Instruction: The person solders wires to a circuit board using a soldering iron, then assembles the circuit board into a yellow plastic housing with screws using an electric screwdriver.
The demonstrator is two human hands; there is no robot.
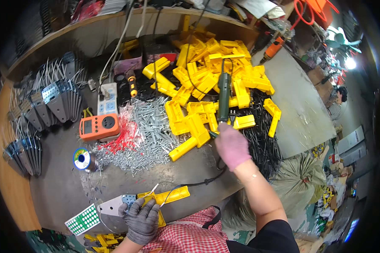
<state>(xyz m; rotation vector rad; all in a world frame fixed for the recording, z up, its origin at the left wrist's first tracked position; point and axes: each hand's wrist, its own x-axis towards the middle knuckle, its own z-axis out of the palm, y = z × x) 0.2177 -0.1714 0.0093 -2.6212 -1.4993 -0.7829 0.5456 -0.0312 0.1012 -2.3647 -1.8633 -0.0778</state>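
One yellow plastic housing [164, 198] lies at the near edge of the counter [63, 189], with a black wire running from it toward the middle of the counter, and that single piece looks to be the only one in hand right now. Behind it, toward the far edge, a large heap of yellow housings [215, 76] lies loose and jumbled, so by the look of it most of the work is still ahead; no separate stack of finished pieces can be made out. The left hand [141, 219], in a grey knit glove, presses flat on the near end of the housing, fingers spread and curled lightly over it, pinning it to the counter rather than pinching it. The right hand [232, 145], in a pink glove, is closed in a full fist around the lower end of a green electric screwdriver [223, 97], which stands up and away toward the heap; its tip is hidden by the hand. A spread of silver screws [143, 130] lies in the middle of the counter, with an orange meter [99, 126] and a solder spool [83, 159] toward the left edge.
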